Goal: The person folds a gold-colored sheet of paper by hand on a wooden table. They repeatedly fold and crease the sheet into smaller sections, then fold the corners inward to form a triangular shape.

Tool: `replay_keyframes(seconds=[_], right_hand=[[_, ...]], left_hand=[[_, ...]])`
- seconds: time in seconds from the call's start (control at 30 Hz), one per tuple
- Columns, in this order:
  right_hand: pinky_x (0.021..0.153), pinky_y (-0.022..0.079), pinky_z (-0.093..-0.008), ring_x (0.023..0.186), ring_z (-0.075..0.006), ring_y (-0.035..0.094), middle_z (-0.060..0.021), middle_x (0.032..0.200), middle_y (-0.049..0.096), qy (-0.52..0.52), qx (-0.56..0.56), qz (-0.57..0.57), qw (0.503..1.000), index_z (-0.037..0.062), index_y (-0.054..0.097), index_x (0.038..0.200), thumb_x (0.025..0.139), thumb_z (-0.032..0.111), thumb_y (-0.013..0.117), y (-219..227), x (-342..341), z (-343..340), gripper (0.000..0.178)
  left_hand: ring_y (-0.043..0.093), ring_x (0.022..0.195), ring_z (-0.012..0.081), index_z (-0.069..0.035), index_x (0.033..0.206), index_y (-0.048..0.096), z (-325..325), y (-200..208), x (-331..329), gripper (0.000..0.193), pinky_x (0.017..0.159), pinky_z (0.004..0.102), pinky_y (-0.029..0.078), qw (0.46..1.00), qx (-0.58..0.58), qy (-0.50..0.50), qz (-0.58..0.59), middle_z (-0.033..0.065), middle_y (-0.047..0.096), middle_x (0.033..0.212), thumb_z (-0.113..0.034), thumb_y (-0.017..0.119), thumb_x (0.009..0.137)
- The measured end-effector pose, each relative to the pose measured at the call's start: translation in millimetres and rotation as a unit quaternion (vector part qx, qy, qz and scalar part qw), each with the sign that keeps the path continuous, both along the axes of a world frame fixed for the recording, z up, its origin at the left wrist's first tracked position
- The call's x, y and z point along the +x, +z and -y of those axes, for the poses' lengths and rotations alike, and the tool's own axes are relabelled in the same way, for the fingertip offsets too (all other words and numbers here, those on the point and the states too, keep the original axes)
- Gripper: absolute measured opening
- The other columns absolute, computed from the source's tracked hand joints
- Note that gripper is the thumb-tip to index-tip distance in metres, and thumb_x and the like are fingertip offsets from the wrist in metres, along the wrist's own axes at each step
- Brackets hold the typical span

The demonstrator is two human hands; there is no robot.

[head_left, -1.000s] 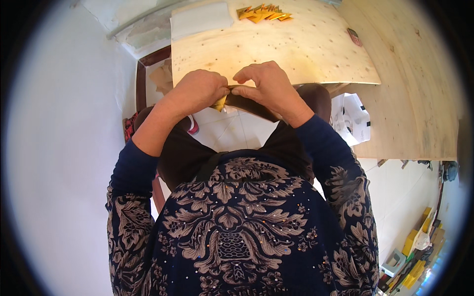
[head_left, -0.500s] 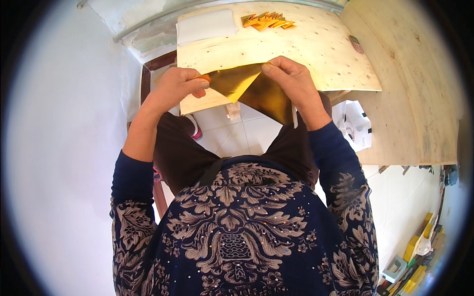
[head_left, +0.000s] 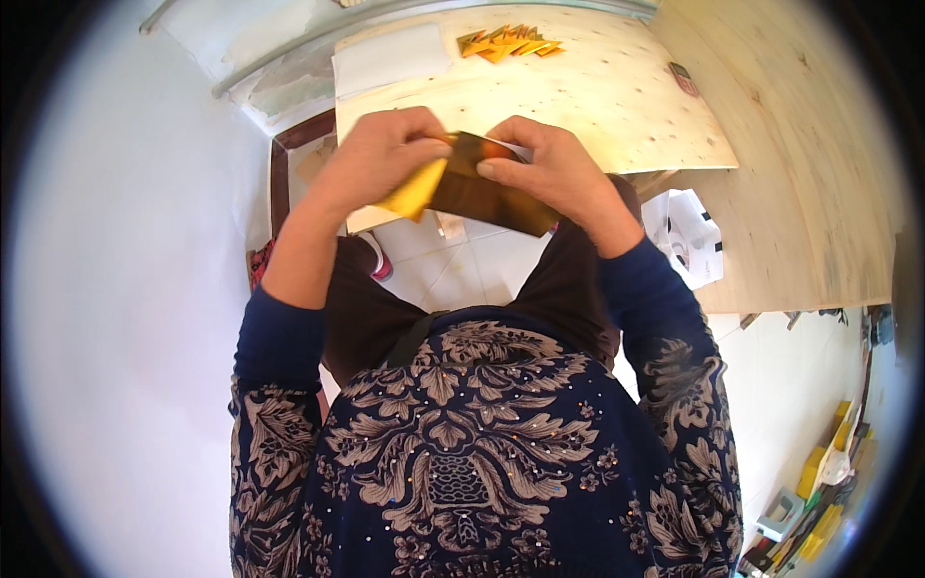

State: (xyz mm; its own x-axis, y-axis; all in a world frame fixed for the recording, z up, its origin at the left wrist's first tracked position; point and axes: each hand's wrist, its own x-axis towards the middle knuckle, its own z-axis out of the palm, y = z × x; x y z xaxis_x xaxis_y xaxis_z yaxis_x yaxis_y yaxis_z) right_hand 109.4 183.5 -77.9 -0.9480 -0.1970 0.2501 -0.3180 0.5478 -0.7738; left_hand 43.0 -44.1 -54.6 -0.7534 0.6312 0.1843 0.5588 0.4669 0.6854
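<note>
A sheet of shiny gold foil paper [head_left: 491,197] hangs between my two hands, above my lap and in front of the table's near edge. My left hand [head_left: 390,154] pinches its upper left part, where a bright yellow-gold folded flap [head_left: 416,190] sticks out below the fingers. With thumb and fingers closed, my right hand [head_left: 549,169] grips the upper right part. The paper is slightly blurred, and its edges under the fingers are hidden. On the far part of the table lies a row of folded gold paper pieces [head_left: 509,44], overlapping one another.
The pale wooden table [head_left: 578,106] carries a stack of white sheets [head_left: 393,60] at the far left and a small red-and-dark phone-like device [head_left: 684,80] at the right. A white bag [head_left: 686,236] stands below its right edge. Tools [head_left: 819,491] lie on the floor, lower right.
My left hand has moved right, toward my right hand, and the right hand has shifted slightly left. The paper, stretched wide before, is now folded differently, its bright flap near my left hand.
</note>
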Motion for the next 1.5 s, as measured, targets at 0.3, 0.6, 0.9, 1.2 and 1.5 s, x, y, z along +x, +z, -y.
replay_keyframes(seconds=[0.3, 0.6, 0.9, 1.2, 1.5], right_hand=[[0.072, 0.044, -0.0176, 0.077, -0.0034, 0.055, 0.0038, 0.085, 0.063, -0.046, -0.368, 0.046, 0.927, 0.007, 0.063, 0.091, 0.086, 0.007, 0.074, 3.1, 15.1, -21.9, 0.013], [0.06, 0.041, -0.0145, 0.069, 0.0002, 0.05, 0.0061, 0.078, 0.059, -0.095, -0.38, 0.016, 0.92, 0.0037, 0.063, 0.089, 0.088, 0.004, 0.072, 19.2, 25.5, 1.1, 0.009], [0.06, 0.041, -0.0131, 0.07, 0.0014, 0.051, 0.006, 0.08, 0.06, -0.08, -0.385, 0.025, 0.919, 0.0038, 0.063, 0.091, 0.09, 0.003, 0.07, 26.5, 39.2, 4.1, 0.007], [0.07, 0.047, -0.0181, 0.078, -0.004, 0.057, 0.0008, 0.088, 0.063, -0.044, -0.373, 0.015, 0.927, 0.0015, 0.065, 0.111, 0.094, 0.007, 0.065, 10.9, 32.4, -3.8, 0.018], [0.074, 0.05, -0.021, 0.081, -0.0068, 0.058, -0.0015, 0.093, 0.064, -0.149, -0.276, 0.038, 0.949, -0.001, 0.066, 0.112, 0.094, 0.007, 0.064, -85.4, -34.3, 5.5, 0.019]], left_hand=[[0.05, 0.074, 0.0026, -0.007, 0.092, 0.063, 41.9, -7.2, -27.1, 0.01, 0.07, 0.0191, 0.041, 0.969, 0.171, 0.053, 0.167, -0.0061, 0.061, 0.082, -0.016, 0.066, 0.091], [0.062, 0.083, 0.0163, -0.004, 0.101, 0.068, -0.8, 5.1, 3.4, 0.023, 0.077, 0.0281, 0.048, 0.966, 0.216, 0.105, -0.092, 0.0032, 0.068, 0.09, -0.017, 0.072, 0.083], [0.062, 0.077, 0.0179, -0.002, 0.087, 0.071, -50.1, 41.7, 25.7, 0.016, 0.073, 0.0295, 0.049, 0.989, 0.137, -0.033, -0.033, 0.0078, 0.067, 0.083, -0.017, 0.071, 0.083], [0.052, 0.071, 0.0082, -0.003, 0.088, 0.067, -29.9, 30.0, 4.8, 0.022, 0.068, 0.0226, 0.044, 0.997, 0.064, -0.019, 0.043, -0.0002, 0.063, 0.076, -0.025, 0.07, 0.087], [0.053, 0.069, 0.0099, -0.003, 0.084, 0.067, 21.0, -47.3, -121.8, 0.018, 0.066, 0.0259, 0.045, 0.975, -0.162, -0.043, 0.146, 0.0001, 0.061, 0.072, -0.021, 0.067, 0.083]])
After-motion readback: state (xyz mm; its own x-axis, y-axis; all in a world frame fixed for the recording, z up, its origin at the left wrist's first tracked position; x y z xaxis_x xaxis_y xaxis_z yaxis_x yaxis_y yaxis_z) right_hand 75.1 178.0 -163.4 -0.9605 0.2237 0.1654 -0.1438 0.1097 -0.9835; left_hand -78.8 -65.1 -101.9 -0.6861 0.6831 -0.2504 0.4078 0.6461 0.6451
